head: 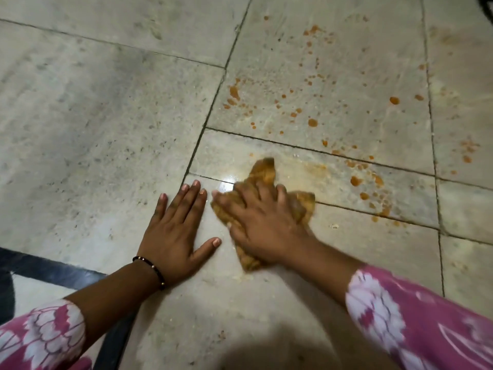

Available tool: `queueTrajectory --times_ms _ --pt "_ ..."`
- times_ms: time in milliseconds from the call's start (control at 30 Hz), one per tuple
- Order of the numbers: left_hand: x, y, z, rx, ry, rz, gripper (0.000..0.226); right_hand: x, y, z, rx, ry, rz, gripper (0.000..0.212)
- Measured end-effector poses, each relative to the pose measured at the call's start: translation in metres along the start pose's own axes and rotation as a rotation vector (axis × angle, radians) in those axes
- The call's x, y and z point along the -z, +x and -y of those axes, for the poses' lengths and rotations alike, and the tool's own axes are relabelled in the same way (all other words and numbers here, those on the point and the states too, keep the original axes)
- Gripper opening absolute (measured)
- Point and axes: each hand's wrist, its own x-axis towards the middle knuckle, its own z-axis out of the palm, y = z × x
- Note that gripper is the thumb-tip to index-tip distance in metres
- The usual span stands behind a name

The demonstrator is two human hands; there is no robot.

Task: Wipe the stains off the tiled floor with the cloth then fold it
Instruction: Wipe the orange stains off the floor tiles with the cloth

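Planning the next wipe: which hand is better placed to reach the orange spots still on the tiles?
Right. The right hand already presses the cloth, nearest the orange stains. The left hand lies flat on bare floor, farther away.

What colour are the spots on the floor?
Orange stains, seen in the head view.

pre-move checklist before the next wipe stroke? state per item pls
1. Cloth under the right hand: ok, the fingers press it flat on the floor.
2. Left hand braced: ok, flat on the tile, beside the cloth.
3. Stains left to wipe: not ok, orange spots spread ahead and to the right of the cloth.
4. Cloth with clean area left: cannot tell, its visible parts look orange-brown.
5. Path to the spots free: ok, only bare tile between.
6. Cloth folded: not ok, it lies bunched.
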Motion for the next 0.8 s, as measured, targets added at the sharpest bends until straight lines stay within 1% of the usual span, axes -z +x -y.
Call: queueTrajectory --times_ms 67,100,167,233,300,333,433,467,500,567,600,700,733,767,800 --pt "0.002 0.0 0.001 -0.01 -0.008 0.01 0.084 0.007 0.024 -0.037 -0.139 0.01 0.061 0.057" --pt "0.003 -0.001 0.001 -0.009 -0.015 0.014 0.085 0.009 0.024 -0.059 -0.227 0.017 0.049 0.057" --pt "0.004 -0.001 0.001 -0.018 -0.02 0.014 0.085 0.012 0.001 -0.088 -0.389 -0.003 -0.027 0.057" --pt "0.002 -0.001 0.002 -0.021 -0.022 0.004 0.085 0.007 -0.035 -0.086 -0.476 -0.069 -0.1 0.059" --pt "0.001 -0.001 0.002 -0.016 -0.016 0.003 0.085 0.001 -0.064 -0.053 -0.477 -0.079 -0.114 0.061" --pt "0.001 -0.001 0.001 -0.013 -0.014 -0.003 0.085 -0.003 -0.068 -0.034 -0.428 -0.063 -0.119 0.062" --pt "0.0 -0.001 0.001 -0.02 -0.019 -0.008 0.085 -0.01 -0.044 -0.003 -0.147 -0.006 -0.07 0.061" --pt "0.0 -0.001 0.002 -0.017 -0.021 -0.004 0.085 -0.009 -0.027 -0.006 -0.099 -0.006 -0.063 0.059" --pt "0.001 -0.001 0.001 -0.015 -0.02 0.001 0.085 -0.004 -0.009 -0.013 -0.089 -0.001 -0.044 0.057" --pt "0.001 -0.001 0.002 -0.013 -0.02 0.004 0.085 0.002 0.013 -0.041 -0.154 0.01 0.003 0.055" --pt "0.001 -0.001 0.002 -0.01 -0.028 0.003 0.085 0.004 0.013 -0.057 -0.211 0.015 -0.002 0.054" --pt "0.002 -0.001 0.001 -0.007 -0.054 -0.009 0.085 0.01 -0.024 -0.092 -0.419 -0.027 -0.081 0.052" --pt "0.002 -0.001 0.001 -0.006 -0.056 -0.012 0.085 0.01 -0.043 -0.092 -0.457 -0.05 -0.085 0.054" --pt "0.001 -0.001 0.0 -0.002 -0.056 -0.015 0.085 0.009 -0.061 -0.084 -0.457 -0.074 -0.077 0.056" --pt "0.0 -0.001 -0.001 0.001 -0.057 -0.017 0.084 0.006 -0.076 -0.07 -0.418 -0.087 -0.07 0.058"
